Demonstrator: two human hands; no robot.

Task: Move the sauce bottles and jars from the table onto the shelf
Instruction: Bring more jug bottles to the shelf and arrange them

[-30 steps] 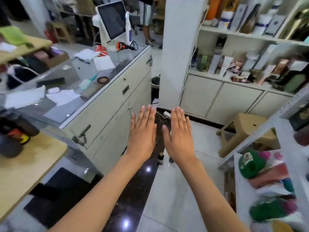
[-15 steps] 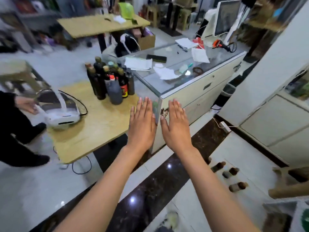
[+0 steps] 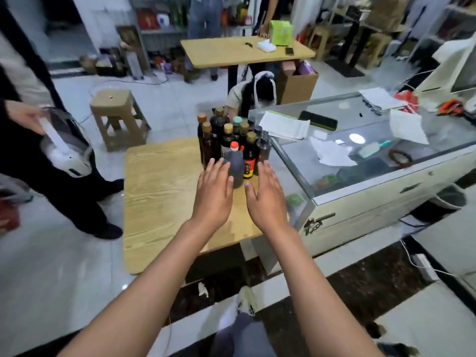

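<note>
Both hands, left (image 3: 215, 190) and right (image 3: 268, 194), reach flat and empty toward the bottles (image 3: 230, 144) clustered at the desk's (image 3: 159, 191) one o'clock corner; seemingly no contact yet. Next: grip one.

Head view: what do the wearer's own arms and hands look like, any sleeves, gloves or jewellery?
Both arms are bare to the frame's lower edge, with no sleeves in view. The left hand and right hand wear no gloves; no rings, watch or wristband show.
</note>
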